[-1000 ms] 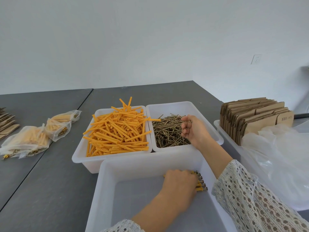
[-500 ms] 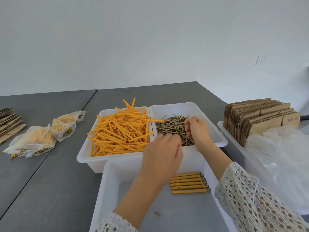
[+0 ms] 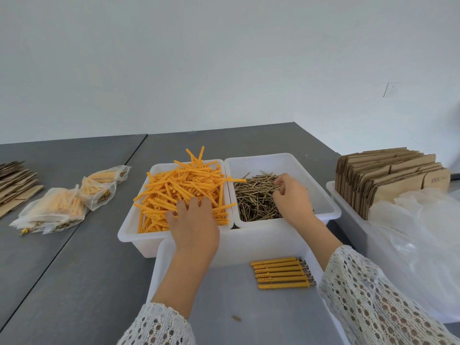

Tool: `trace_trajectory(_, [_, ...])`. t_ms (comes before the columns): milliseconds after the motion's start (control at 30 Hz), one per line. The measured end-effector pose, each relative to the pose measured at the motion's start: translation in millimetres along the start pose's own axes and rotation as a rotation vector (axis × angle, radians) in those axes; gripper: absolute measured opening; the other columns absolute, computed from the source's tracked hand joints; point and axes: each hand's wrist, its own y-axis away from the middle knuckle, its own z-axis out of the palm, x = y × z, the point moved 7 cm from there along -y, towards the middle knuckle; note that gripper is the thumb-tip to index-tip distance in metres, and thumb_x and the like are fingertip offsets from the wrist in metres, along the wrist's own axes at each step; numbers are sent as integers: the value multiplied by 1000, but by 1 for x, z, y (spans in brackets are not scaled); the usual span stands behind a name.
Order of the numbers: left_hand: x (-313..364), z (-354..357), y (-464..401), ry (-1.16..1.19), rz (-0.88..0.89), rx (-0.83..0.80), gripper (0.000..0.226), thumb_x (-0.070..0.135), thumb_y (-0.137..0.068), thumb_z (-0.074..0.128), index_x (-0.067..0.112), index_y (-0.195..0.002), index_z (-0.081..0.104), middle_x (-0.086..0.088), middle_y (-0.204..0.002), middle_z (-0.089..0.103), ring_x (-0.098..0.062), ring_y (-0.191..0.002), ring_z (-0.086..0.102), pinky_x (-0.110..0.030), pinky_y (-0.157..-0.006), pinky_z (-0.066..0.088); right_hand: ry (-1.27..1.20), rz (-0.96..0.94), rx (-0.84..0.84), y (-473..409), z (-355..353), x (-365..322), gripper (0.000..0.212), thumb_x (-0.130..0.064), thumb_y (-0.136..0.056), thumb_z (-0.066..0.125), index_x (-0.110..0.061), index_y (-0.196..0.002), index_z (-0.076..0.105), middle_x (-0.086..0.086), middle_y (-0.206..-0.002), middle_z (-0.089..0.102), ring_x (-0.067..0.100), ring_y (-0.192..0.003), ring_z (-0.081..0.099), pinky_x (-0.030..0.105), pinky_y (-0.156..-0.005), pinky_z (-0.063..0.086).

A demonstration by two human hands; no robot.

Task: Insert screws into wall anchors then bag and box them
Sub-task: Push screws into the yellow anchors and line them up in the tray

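A white bin [image 3: 129, 230] holds a heap of orange wall anchors [image 3: 184, 188]. My left hand [image 3: 193, 225] reaches into that heap, fingers down among the anchors; what they hold is hidden. Beside it a second white bin [image 3: 331, 210] holds brass screws [image 3: 254, 197]. My right hand [image 3: 291, 197] is over the screws, its fingertips pinching a screw. In the near white bin [image 3: 159, 270], several anchors with screws in them [image 3: 281, 272] lie side by side.
Several filled clear bags [image 3: 62, 207] lie on the grey table [image 3: 74, 270] at the left, with flat cardboard [image 3: 15, 180] behind them. At the right a bin holds folded cardboard boxes [image 3: 388, 175] and clear plastic bags [image 3: 423, 232].
My left hand left the assembled anchors in the near bin and moved up into the orange anchor heap. My right hand stayed at the screws.
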Motion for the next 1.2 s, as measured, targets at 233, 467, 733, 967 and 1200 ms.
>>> trace_trajectory(233, [-4,0,-4,84,-21,18,14,29,-103,43,31,-112,54,7,-120,54,-23,-121,41,-40,-97,33,140,-130,-144,0,17,-7,19,-19,-94,58,-24,-111,65,-5,-101,62,15,-86,59,30,-73,49])
trace_trajectory(467, [-4,-11,-3,254,-7,147,5,37,-101,50,33,-101,52,14,-99,60,-15,-101,49,-36,-90,29,69,-55,-55,-2,9,-4,28,-4,-96,51,-17,-104,74,0,-79,69,19,-62,65,31,-68,56])
trace_trajectory(733, [13,-36,4,671,269,340,9,21,-93,66,28,-95,61,15,-87,57,-7,-81,55,-25,-65,46,245,-13,81,9,-5,-13,33,-6,-98,47,-25,-109,72,1,-101,71,25,-85,64,36,-70,54])
trace_trajectory(967, [31,-42,12,893,418,343,25,22,-96,65,21,-75,51,11,-77,48,-8,-77,49,-17,-63,37,186,-46,307,18,-24,-23,31,-7,-97,43,-20,-100,71,1,-79,68,22,-64,57,25,-50,30])
trace_trajectory(1200, [31,-42,12,948,424,320,35,35,-102,50,13,-77,58,9,-72,46,-14,-68,46,-22,-57,34,-769,287,238,15,-17,1,23,0,-97,42,-6,-95,63,8,-73,68,15,-48,65,24,-49,54])
